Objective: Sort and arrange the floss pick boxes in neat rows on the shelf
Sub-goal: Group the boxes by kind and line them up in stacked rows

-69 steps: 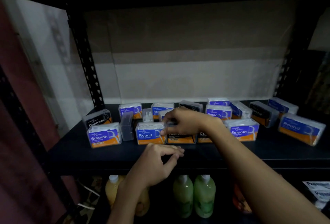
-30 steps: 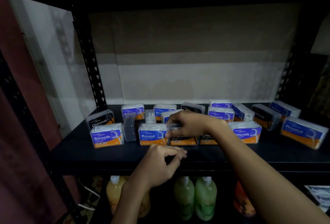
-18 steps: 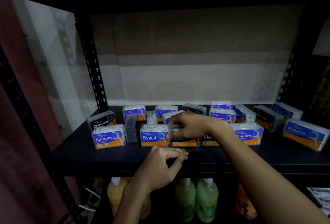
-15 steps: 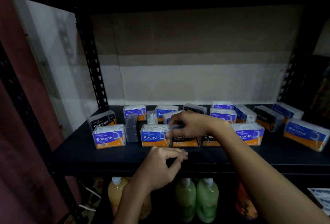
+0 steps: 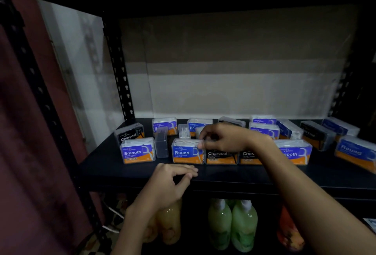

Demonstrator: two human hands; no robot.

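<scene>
Several floss pick boxes stand on the black shelf (image 5: pixel 101 165). The front row reads, left to right: a Smooth box (image 5: pixel 137 151), a Round box (image 5: pixel 187 153), a black Charcoal box (image 5: pixel 220 156), a second Charcoal box (image 5: pixel 248 156) and another Smooth box (image 5: pixel 295 153). My right hand (image 5: pixel 223 138) pinches the top of the first Charcoal box, which stands flush against the Round box. My left hand (image 5: pixel 171 181) rests at the shelf's front edge, fingers loosely curled, holding nothing.
More boxes sit loosely behind and to the right, among them a Charcoal box (image 5: pixel 129 133) at back left, a dark box on end (image 5: pixel 161 142) and a skewed Round box (image 5: pixel 355 153). Green and orange bottles (image 5: pixel 232 222) stand on the shelf below.
Both hands stay almost where they were. My right hand keeps its pinch on the Charcoal box beside the Round box; the camera has shifted slightly.
</scene>
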